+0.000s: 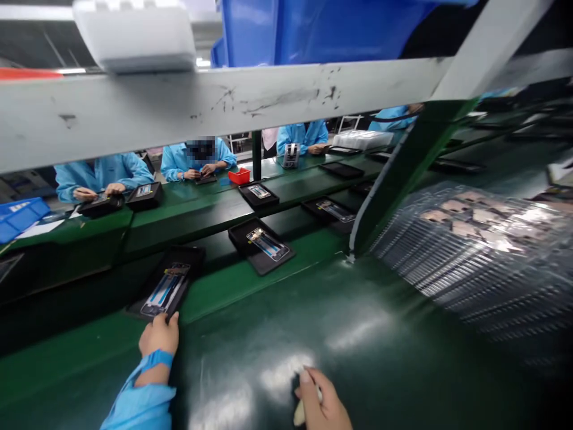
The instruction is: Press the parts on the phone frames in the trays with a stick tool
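Note:
My left hand [160, 335] reaches out to the near edge of a black tray [190, 257], its fingers closed on that edge. Inside this tray lies an opened phone body [166, 291] with blue strips and a pale frame. Low in the middle of the head view, my right hand [323, 401] is closed round a small cream-coloured tool [299, 413]. Its fingers hide most of the tool, so the exact kind does not show. Below the right hand is the dark green bench top [250, 358].
Another black tray [262, 263] with a phone body lies further right on the belt, with more trays behind. Stacked clear plastic trays [447, 263] stand at right, beside a green slanted post [403, 173]. A white beam [268, 95] crosses above. Co-workers in blue sleeves [134, 170] sit opposite.

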A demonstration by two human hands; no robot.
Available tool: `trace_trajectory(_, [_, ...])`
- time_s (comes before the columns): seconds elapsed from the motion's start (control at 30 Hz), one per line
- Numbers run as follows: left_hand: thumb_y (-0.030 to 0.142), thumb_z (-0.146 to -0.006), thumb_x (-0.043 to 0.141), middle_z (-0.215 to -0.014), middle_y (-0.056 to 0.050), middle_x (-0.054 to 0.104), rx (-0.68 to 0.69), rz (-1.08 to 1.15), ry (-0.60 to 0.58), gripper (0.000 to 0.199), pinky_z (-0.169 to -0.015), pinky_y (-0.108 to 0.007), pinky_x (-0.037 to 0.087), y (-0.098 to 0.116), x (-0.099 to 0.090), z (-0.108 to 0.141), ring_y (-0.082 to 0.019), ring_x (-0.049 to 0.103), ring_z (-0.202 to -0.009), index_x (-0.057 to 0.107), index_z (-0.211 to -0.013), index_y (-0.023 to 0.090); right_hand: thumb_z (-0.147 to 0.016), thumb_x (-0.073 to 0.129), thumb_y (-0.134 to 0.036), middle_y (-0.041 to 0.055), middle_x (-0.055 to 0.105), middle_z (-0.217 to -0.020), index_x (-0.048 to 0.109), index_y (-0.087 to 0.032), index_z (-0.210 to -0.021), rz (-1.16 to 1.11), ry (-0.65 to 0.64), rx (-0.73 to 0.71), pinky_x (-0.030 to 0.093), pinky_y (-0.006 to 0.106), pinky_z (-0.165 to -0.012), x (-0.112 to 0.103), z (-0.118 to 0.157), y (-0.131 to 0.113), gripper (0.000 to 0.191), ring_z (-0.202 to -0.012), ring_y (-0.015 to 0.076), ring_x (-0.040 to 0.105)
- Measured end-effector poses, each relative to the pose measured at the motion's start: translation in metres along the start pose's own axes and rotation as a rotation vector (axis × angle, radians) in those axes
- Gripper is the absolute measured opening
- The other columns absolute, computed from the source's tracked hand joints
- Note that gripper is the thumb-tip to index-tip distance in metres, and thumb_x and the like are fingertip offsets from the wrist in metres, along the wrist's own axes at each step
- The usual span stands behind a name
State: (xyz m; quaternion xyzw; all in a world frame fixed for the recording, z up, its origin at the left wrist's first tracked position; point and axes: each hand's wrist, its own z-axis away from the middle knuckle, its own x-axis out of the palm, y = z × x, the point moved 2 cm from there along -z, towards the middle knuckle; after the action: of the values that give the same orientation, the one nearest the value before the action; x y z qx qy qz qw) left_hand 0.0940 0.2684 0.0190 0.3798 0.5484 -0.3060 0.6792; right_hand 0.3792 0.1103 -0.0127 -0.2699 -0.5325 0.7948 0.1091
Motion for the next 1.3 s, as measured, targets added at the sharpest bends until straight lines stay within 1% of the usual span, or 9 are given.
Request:
trace_trajectory(0.1, [0.044, -0.075, 0.037, -0.092, -0.016, 0.061, 0.143, 0.127, 0.032, 0.045, -0.077, -0.036, 0.044, -0.014, -0.021, 0.018, -0.028, 0.056, -0.091, 0.057, -0.095, 0.009, -0.071, 0.033, -0.065, 0.001, 0.059, -0.049, 0.055, -0.019, -0.085, -0.018, -0.043, -0.021, 0.043, 0.027, -0.057, -0.002, -0.003, 0.0, 0.053, -0.061, 0.0205, 0.061])
trace_trajectory(0.2, [0.051, -0.071, 0.039, -0.088, -0.013, 0.062, 0.427, 0.18, 0.082, 0.044, -0.08, -0.038, 0.046, -0.041, -0.033, 0.063, -0.027, 0.058, -0.087, 0.059, -0.085, 0.014, -0.07, 0.037, -0.065, 0.0021, 0.062, -0.06, 0.053, -0.018, -0.087, -0.102, -0.106, -0.023, 0.044, 0.027, -0.056, -0.005, -0.01, 0.001, 0.052, -0.057, 0.0183, 0.059])
trace_trajectory(0.4, [0.047, -0.077, 0.042, -0.086, -0.007, 0.063, 0.752, 0.117, 0.087, 0.031, -0.076, -0.037, 0.051, -0.122, -0.003, 0.185, -0.024, 0.059, -0.088, 0.061, -0.076, 0.023, -0.069, 0.049, -0.059, -0.0043, 0.054, -0.051, 0.046, -0.019, -0.085, -0.376, -0.07, 0.023, 0.042, 0.025, -0.045, -0.019, -0.021, -0.005, 0.044, -0.043, 0.0142, 0.052])
trace_trajectory(0.53, [0.04, -0.079, 0.045, -0.09, -0.007, 0.062, 0.759, 0.024, -0.019, 0.025, -0.086, -0.043, 0.045, -0.147, 0.01, 0.24, -0.025, 0.056, -0.094, 0.063, -0.079, 0.022, -0.064, 0.059, -0.053, -0.0084, 0.049, -0.044, 0.043, -0.02, -0.086, -0.579, -0.127, 0.127, 0.042, 0.024, -0.041, -0.03, -0.015, -0.009, 0.042, -0.04, 0.0136, 0.05])
trace_trajectory(0.7, [0.042, -0.078, 0.047, -0.095, -0.008, 0.061, 0.685, -0.128, -0.124, 0.029, -0.084, -0.049, 0.044, -0.161, -0.002, 0.25, -0.03, 0.051, -0.101, 0.065, -0.085, 0.021, -0.064, 0.063, -0.042, -0.006, 0.052, -0.05, 0.047, -0.019, -0.086, -0.388, -0.303, 0.294, 0.045, 0.024, -0.045, -0.047, 0.0, 0.002, 0.037, -0.046, 0.013, 0.053])
trace_trajectory(0.8, [0.04, -0.081, 0.042, -0.1, -0.01, 0.058, 0.724, -0.152, -0.044, 0.032, -0.084, -0.051, 0.043, -0.149, -0.014, 0.247, -0.031, 0.047, -0.103, 0.065, -0.089, 0.02, -0.069, 0.057, -0.042, 0.0, 0.06, -0.066, 0.053, -0.018, -0.089, -0.074, -0.33, 0.185, 0.045, 0.026, -0.047, -0.059, 0.011, 0.002, 0.032, -0.049, 0.0135, 0.054])
trace_trajectory(0.9, [0.034, -0.085, 0.037, -0.102, -0.011, 0.056, 0.812, -0.089, 0.096, 0.033, -0.087, -0.05, 0.041, -0.115, -0.018, 0.251, -0.03, 0.044, -0.105, 0.061, -0.099, 0.017, -0.076, 0.049, -0.04, 0.0051, 0.063, -0.082, 0.059, -0.019, -0.09, 0.321, -0.372, -0.133, 0.046, 0.03, -0.056, -0.066, 0.029, -0.011, 0.027, -0.065, 0.0186, 0.059])
trace_trajectory(1.07, [0.027, -0.083, 0.043, -0.099, -0.01, 0.056, 1.037, -0.02, 0.119, 0.025, -0.086, -0.052, 0.04, -0.05, -0.002, 0.263, -0.03, 0.042, -0.104, 0.061, -0.097, 0.019, -0.082, 0.042, -0.02, 0.0055, 0.065, -0.087, 0.062, -0.019, -0.089, 0.724, -0.727, -0.695, 0.043, 0.033, -0.072, -0.059, 0.07, -0.022, 0.022, -0.079, 0.0207, 0.058])
trace_trajectory(1.3, [0.025, -0.078, 0.052, -0.092, -0.006, 0.057, 1.131, 0.04, 0.052, 0.014, -0.084, -0.049, 0.042, -0.028, 0.018, 0.264, -0.027, 0.045, -0.098, 0.064, -0.084, 0.023, -0.082, 0.044, -0.017, 0.006, 0.065, -0.083, 0.062, -0.017, -0.092, 0.891, -0.693, -0.751, 0.042, 0.031, -0.071, -0.055, 0.078, -0.01, 0.02, -0.076, 0.0198, 0.058])
